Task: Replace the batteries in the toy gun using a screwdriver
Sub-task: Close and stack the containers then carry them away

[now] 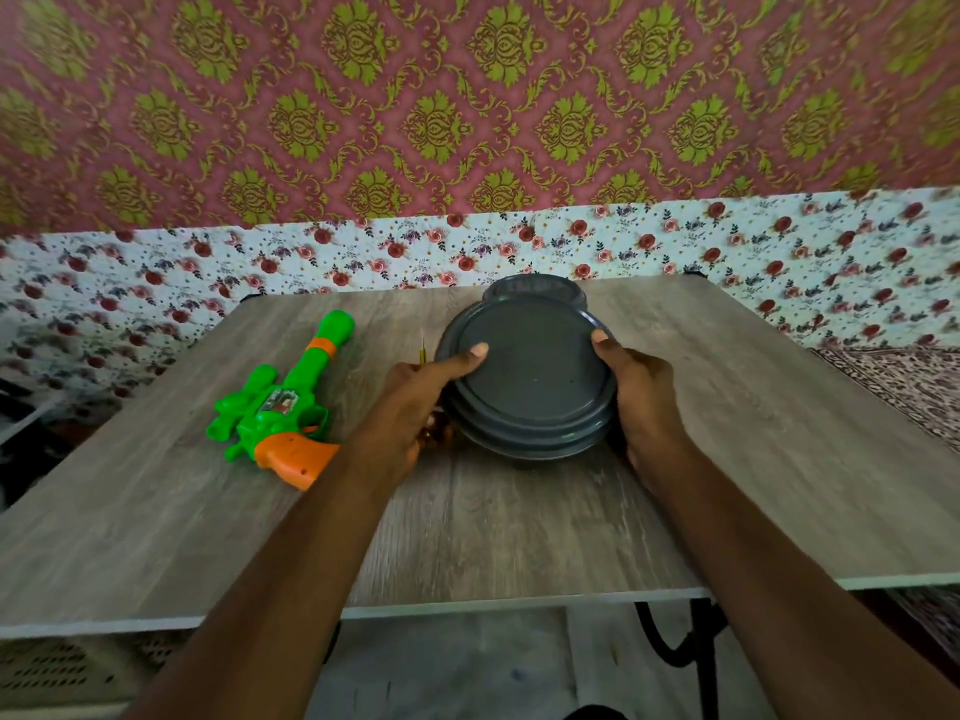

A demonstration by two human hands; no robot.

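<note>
A green and orange toy gun [283,402] lies on the wooden table [208,511], left of centre, barrel pointing away from me. A stack of dark grey round plates [535,376] sits tilted at the table's middle. My left hand [415,407] grips its left rim with the thumb on top, and my right hand [639,402] grips the right rim the same way. A thin yellow tip, perhaps the screwdriver [422,351], pokes up just behind my left hand; the rest is hidden. Something small and brownish [439,433] shows under my left hand.
A dark grey bowl [535,288] stands behind the plates near the table's far edge. Floral cloth [156,283] covers the surface behind the table, with patterned wallpaper above. The table's near edge [467,605] runs across the lower view, with black metal legs below.
</note>
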